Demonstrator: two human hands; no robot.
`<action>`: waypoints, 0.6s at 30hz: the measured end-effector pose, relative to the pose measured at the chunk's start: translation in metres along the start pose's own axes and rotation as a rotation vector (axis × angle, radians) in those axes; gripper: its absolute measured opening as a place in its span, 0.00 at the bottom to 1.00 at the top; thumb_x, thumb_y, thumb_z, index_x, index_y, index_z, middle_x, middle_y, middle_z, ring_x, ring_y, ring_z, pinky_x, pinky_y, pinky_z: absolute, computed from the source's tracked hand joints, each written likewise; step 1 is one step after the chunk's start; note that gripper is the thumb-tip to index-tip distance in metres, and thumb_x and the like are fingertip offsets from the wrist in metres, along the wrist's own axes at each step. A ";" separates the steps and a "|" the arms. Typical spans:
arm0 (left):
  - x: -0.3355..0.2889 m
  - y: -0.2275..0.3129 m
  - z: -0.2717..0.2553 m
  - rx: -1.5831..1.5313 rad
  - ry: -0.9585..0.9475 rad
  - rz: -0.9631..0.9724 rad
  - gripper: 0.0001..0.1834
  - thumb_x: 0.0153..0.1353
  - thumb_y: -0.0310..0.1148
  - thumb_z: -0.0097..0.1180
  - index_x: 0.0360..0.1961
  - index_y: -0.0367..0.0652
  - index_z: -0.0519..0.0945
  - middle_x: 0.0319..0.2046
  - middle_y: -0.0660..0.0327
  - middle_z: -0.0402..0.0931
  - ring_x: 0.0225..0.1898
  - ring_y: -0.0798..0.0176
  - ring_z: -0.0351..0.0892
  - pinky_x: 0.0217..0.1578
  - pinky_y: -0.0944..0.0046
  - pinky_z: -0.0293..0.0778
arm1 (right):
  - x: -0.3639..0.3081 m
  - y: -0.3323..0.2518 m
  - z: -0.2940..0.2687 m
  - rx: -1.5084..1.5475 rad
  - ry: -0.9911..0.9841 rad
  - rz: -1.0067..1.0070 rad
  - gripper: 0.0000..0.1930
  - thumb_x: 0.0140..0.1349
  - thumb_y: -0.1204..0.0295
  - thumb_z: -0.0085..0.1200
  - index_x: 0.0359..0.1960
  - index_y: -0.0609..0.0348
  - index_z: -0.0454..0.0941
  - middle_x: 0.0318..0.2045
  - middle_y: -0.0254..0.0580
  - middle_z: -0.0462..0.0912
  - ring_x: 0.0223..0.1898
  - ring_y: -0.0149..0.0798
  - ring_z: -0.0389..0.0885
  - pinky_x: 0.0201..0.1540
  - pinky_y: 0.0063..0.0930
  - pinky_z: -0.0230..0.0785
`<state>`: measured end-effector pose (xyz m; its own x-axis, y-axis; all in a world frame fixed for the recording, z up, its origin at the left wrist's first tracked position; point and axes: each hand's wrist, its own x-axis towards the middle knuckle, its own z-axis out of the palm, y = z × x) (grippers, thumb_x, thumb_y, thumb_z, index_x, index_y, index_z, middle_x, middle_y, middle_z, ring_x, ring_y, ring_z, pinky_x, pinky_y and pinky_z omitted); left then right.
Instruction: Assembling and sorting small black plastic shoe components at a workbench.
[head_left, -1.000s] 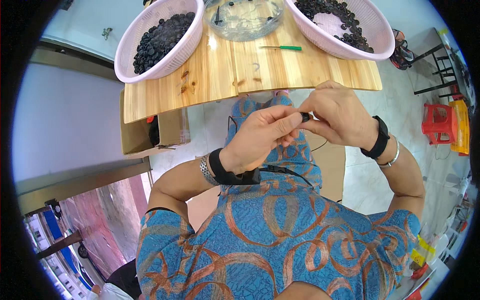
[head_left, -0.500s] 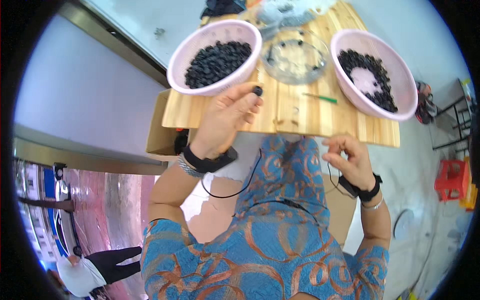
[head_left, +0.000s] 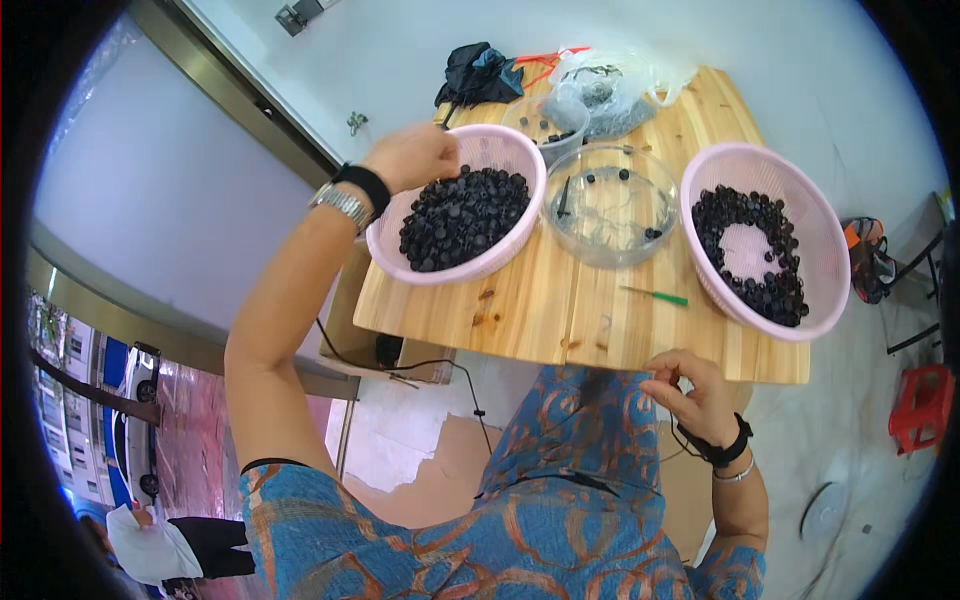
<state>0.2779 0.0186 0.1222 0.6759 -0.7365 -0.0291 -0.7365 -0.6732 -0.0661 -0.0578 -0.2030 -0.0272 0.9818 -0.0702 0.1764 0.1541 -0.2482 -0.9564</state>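
My left hand (head_left: pixel 412 155) reaches over the far left rim of a pink basket (head_left: pixel 440 275) heaped with small black round parts (head_left: pixel 465 215). Its fingers curl downward, and what they hold is hidden. My right hand (head_left: pixel 690 392) hovers at the near edge of the wooden table (head_left: pixel 560 325), above my lap, with fingertips pinched on a thin black cord (head_left: pixel 672 447). A second pink basket (head_left: pixel 822 235) on the right holds a ring of the same black parts (head_left: pixel 755 290). Between the baskets stands a clear glass bowl (head_left: pixel 612 255) with a few black pieces.
A green-handled tool (head_left: pixel 655 295) lies on the table in front of the bowl. At the far edge are a small clear tub (head_left: pixel 530 115), a plastic bag (head_left: pixel 612 88) and a black cloth (head_left: pixel 478 70). A red stool (head_left: pixel 920 405) stands at the right; another person (head_left: pixel 160 550) crouches lower left.
My hands, joined on a small black piece a second ago, have separated. The left hand carried the piece up to the left basket; the right hand dropped toward the table's near edge.
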 end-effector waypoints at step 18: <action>0.245 0.039 0.117 0.321 -0.292 0.172 0.11 0.46 0.31 0.56 0.32 0.42 0.82 0.28 0.54 0.79 0.33 0.56 0.79 0.35 0.58 0.73 | 0.015 0.042 -0.016 0.083 -0.058 0.130 0.09 0.49 0.74 0.61 0.31 0.61 0.76 0.17 0.34 0.73 0.14 0.26 0.70 0.17 0.18 0.59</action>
<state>0.4184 -0.1801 -0.0043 0.5583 -0.7553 -0.3432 -0.8235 -0.4544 -0.3395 -0.0385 -0.2297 -0.0609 0.9984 -0.0400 0.0389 0.0321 -0.1598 -0.9866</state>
